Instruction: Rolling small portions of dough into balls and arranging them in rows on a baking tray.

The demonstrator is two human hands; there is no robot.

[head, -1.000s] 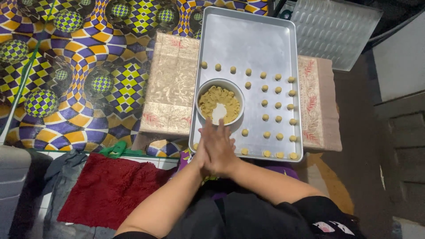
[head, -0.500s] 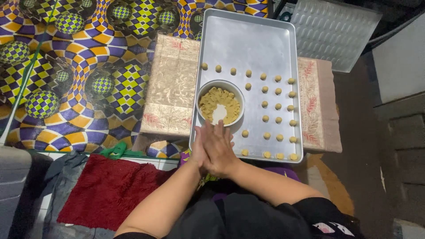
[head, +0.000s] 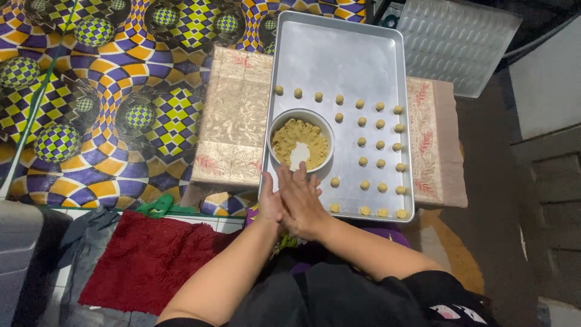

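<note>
Hands: the left hand (head: 270,203) and right hand (head: 302,203) are pressed palm to palm, fingers straight, at the near edge of the baking tray (head: 339,54).
Grip: the palms lie flat together and neither hand curls round anything; a bit of dough may sit between them, but the view hides it.
Bowl: a round white bowl (head: 275,130) stands on the tray just beyond the fingertips, with yellow dough (head: 311,142) ringing a bare patch of its bottom.
Done: small dough balls (head: 379,145) sit in rows over the tray's right side, one row running left past the bowl's far side, a few along the near edge.
Left: the tray's far half is bare metal, and dough remains in the bowl.
Beneath: the tray rests on a gold patterned cloth (head: 236,115).
</note>
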